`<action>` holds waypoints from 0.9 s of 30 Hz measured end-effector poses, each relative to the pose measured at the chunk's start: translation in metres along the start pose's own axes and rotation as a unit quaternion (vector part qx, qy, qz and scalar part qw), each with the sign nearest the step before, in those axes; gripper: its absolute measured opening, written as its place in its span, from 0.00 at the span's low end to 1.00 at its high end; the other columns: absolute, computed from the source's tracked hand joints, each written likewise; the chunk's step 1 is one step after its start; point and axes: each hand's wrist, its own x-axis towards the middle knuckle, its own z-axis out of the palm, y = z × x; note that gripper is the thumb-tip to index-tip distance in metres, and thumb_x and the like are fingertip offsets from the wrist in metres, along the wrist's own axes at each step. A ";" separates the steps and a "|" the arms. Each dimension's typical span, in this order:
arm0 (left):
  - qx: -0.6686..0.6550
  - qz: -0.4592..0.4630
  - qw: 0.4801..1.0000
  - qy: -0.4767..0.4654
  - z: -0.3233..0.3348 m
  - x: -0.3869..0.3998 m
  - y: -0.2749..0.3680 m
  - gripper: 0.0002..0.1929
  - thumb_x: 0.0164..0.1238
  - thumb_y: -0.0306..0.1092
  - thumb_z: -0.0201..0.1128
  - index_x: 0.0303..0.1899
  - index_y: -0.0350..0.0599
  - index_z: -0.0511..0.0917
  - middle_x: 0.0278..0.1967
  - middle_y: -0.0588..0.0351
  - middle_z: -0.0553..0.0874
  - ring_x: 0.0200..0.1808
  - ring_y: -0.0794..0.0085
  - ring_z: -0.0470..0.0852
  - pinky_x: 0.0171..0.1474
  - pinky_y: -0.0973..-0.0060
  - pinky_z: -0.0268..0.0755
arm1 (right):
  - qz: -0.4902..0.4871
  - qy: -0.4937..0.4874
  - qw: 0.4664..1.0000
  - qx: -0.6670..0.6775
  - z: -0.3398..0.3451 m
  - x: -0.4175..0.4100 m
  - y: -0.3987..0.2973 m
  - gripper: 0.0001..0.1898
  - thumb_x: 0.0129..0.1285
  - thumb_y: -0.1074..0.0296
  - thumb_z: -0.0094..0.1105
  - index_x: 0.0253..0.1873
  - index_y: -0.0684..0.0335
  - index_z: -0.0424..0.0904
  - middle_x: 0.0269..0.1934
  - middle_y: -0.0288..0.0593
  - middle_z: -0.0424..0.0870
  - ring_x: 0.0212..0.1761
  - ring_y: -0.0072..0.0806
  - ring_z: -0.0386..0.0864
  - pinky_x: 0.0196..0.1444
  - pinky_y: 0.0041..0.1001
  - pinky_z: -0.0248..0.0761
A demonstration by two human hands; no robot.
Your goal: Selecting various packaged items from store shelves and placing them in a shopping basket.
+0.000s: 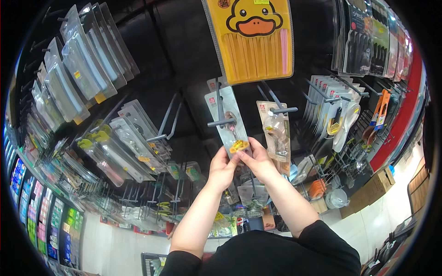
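Both my hands grip the lower end of a carded blister pack (226, 114) that hangs on a metal display hook (220, 103). Inside its clear plastic is a small metal utensil, perhaps a spoon, and a yellow sticker sits near the bottom. My left hand (221, 169) holds the lower left edge, thumb on the front. On the lower right side, my right hand (259, 160) has its thumb on the front too, and the two thumbs nearly meet. Just right of my hands hangs a beige carded pack (275, 134) with a utensil in it.
Above hangs a yellow duck-face chopstick pack (257, 51). Long blister packs (89, 65) crowd the left, with more packaged utensils (133, 145) below them. At right are white carded packs (321, 100), an orange packaged tool (381, 107) and a cardboard box (369, 193). A dark basket (146, 264) stands on the floor.
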 end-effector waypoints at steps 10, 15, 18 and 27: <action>0.026 -0.027 0.999 -0.021 -0.016 -0.068 0.017 0.14 0.71 0.32 0.61 0.53 0.36 0.75 0.44 0.58 0.83 0.45 0.79 0.79 0.50 0.78 0.72 | 0.053 -0.098 0.993 0.031 0.013 -0.049 -0.002 0.19 0.66 0.69 0.62 0.59 0.67 0.71 0.49 0.37 0.80 0.49 0.19 0.78 0.53 0.23 0.72; 0.021 -0.011 0.999 -0.038 -0.008 -0.089 0.037 0.15 0.71 0.33 0.61 0.54 0.36 0.75 0.45 0.57 0.83 0.48 0.79 0.78 0.52 0.76 0.72 | 0.038 -0.087 0.990 0.102 0.018 -0.073 -0.002 0.21 0.63 0.70 0.66 0.58 0.67 0.72 0.51 0.40 0.80 0.52 0.23 0.78 0.56 0.26 0.72; 0.121 -0.008 0.992 -0.039 -0.015 -0.095 0.047 0.17 0.69 0.31 0.62 0.56 0.36 0.73 0.49 0.53 0.83 0.48 0.75 0.80 0.51 0.74 0.73 | 0.029 -0.111 0.985 0.129 0.019 -0.072 0.008 0.22 0.63 0.69 0.67 0.58 0.67 0.71 0.52 0.43 0.81 0.53 0.27 0.79 0.57 0.29 0.72; 0.208 -0.004 0.978 0.025 -0.026 -0.178 0.017 0.17 0.71 0.34 0.58 0.56 0.36 0.70 0.38 0.49 0.80 0.47 0.57 0.83 0.47 0.64 0.74 | 0.070 -0.176 0.975 0.117 0.039 -0.120 0.061 0.36 0.63 0.55 0.65 0.66 0.70 0.59 0.58 0.65 0.74 0.60 0.54 0.74 0.63 0.47 0.68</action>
